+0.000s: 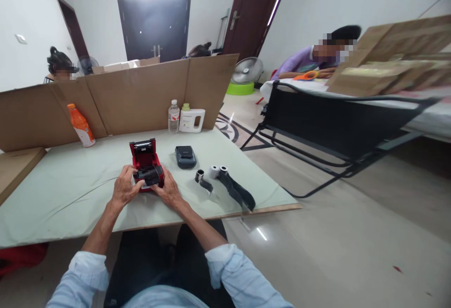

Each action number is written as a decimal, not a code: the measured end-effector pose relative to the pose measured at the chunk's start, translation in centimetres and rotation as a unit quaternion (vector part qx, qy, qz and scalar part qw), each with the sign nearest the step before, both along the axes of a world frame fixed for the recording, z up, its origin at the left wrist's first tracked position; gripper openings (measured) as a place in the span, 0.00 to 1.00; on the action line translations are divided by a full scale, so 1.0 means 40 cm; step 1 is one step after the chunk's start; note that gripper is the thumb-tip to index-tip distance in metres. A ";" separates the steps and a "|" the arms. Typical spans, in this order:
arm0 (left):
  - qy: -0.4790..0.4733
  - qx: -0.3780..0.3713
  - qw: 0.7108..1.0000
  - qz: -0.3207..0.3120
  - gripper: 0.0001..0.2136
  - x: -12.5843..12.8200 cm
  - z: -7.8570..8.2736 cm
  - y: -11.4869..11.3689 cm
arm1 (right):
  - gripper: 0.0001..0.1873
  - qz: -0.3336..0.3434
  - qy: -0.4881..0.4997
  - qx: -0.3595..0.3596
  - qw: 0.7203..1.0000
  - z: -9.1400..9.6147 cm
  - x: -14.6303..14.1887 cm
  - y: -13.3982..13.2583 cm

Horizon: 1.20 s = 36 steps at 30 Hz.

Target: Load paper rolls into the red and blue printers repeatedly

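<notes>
A small red printer point(143, 155) with its lid raised sits on the pale green table point(63, 190). My left hand point(124, 189) curls round its front left corner, fingers closed on the dark front part. My right hand point(169, 189) presses against its right side with the fingers closed on it. A dark blue printer point(185, 157) lies just to the right. Further right lie a small dark roll point(199, 175), two white paper rolls point(218, 171) and a long dark strip point(237, 191) running toward the table's front edge.
An orange bottle point(81, 125) leans on the cardboard wall point(141, 94) at the back. A water bottle point(173, 117) and a white jug point(192, 120) stand beside it. A black folding frame point(327, 125) stands right. Other people sit behind the cardboard and at a far table.
</notes>
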State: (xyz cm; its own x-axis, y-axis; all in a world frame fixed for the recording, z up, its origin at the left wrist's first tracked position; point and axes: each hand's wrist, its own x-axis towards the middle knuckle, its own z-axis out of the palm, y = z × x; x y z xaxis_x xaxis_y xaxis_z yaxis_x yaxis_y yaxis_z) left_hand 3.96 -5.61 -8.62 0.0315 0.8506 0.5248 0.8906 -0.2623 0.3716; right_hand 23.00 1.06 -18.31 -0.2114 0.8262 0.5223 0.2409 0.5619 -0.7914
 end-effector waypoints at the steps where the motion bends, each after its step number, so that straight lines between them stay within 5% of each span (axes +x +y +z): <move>1: 0.009 0.004 1.000 -0.003 0.13 0.004 0.004 0.005 | 0.48 0.000 -0.001 0.003 1.000 0.000 0.000 0.001; 8: 0.061 0.021 0.995 -0.076 0.16 0.026 0.017 0.029 | 0.45 -0.018 -0.004 0.026 0.999 -0.013 -0.003 0.009; 15: 0.009 0.018 0.995 -0.100 0.13 0.022 0.009 0.052 | 0.47 -0.018 0.011 0.012 1.000 0.015 0.014 0.001; 21: -0.043 -0.029 0.994 -0.098 0.11 0.018 0.042 0.096 | 0.31 -0.002 -0.015 0.073 0.997 0.167 0.030 0.051; 26: -0.122 -0.096 0.984 -0.089 0.08 0.018 0.052 0.127 | 0.08 0.082 -0.122 0.007 0.989 0.274 0.023 0.112; 30: -0.212 -0.130 0.962 -0.111 0.11 0.012 0.054 0.149 | 0.08 0.098 -0.155 0.014 0.983 0.346 0.003 0.136; 36: -0.300 -0.103 0.934 -0.162 0.17 0.005 0.095 0.154 | 0.07 0.091 -0.097 0.118 0.984 0.478 -0.015 0.097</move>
State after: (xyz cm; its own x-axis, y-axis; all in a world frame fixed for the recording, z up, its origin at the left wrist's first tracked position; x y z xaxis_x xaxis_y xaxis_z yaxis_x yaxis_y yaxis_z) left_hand 4.14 0.55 -4.83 0.0582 0.9324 0.3566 0.3918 -0.3499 0.8510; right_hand 22.39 4.93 0.79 -0.4583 0.6263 0.6307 0.2528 0.7721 -0.5830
